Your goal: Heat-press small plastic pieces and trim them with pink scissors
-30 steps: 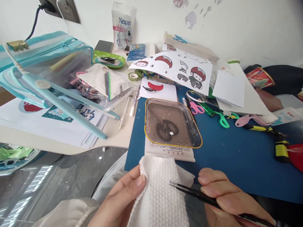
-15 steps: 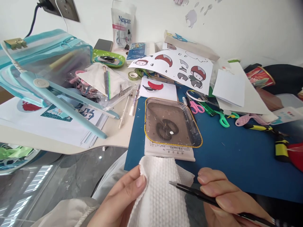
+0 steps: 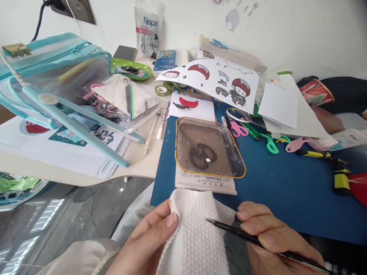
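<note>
My left hand (image 3: 151, 236) pinches the left edge of a white textured cloth (image 3: 197, 236) between thumb and fingers. Black tweezers (image 3: 246, 233) lie in the closed fingers of my right hand (image 3: 275, 236), their fine tips pointing left over the cloth. I cannot tell whether the tips touch it. Just beyond the cloth stands a shallow tray (image 3: 187, 131) with a yellow rim and brownish liquid. Dark curved shapes (image 3: 197, 156) and a small white piece (image 3: 208, 160) show in it. Part of a printed paper pad (image 3: 186, 183) shows beneath the tray.
A blue mat (image 3: 275, 183) covers the table front. Pink scissors (image 3: 238, 129), green scissors (image 3: 271, 144) and yellow-black pliers (image 3: 341, 183) lie right. Behind the tray is a printed sheet (image 3: 212, 76). A light-blue lamp arm (image 3: 86, 130) and a pouch (image 3: 57, 76) stand left.
My right hand and the tweezers have shifted very slightly, the tips staying over the cloth. My left hand keeps its hold, and the tray is unchanged.
</note>
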`<state>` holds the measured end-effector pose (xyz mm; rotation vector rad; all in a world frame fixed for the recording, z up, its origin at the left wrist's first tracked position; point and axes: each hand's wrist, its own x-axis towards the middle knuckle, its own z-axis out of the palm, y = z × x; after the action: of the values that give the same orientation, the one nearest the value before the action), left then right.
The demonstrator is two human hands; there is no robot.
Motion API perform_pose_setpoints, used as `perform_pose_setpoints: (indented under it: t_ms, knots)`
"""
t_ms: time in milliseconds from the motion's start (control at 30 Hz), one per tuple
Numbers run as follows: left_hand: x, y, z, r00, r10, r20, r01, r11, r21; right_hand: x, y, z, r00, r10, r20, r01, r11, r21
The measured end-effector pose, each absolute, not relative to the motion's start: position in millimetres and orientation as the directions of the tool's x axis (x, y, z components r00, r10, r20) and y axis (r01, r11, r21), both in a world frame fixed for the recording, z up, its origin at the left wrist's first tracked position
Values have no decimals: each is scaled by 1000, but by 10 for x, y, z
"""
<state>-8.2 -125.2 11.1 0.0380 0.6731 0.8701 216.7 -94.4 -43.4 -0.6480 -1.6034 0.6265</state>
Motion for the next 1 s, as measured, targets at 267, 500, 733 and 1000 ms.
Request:
perform_pose_setpoints:
  t_ms: [267, 500, 733, 1000]
  knots:
    - [-18, -1272, -9, 458, 719, -523, -727, 641, 245, 2201, -963, -453, -129, 704, 698, 54, 708, -704]
    - [-50, -1313, -39, 445, 697, -562, -736, 643, 214, 2170, -1013, -422, -83, 704, 705, -49, 704, -709]
    - [-19, -1326, -56, 441, 704, -556, -759, 624, 188, 2141, -988, -447, -77, 698, 712, 6, 715, -699]
    - [-47, -1324, -46, 433, 673, -600, -746, 641, 180, 2136, -985, -429, -74, 697, 713, 18, 716, -698]
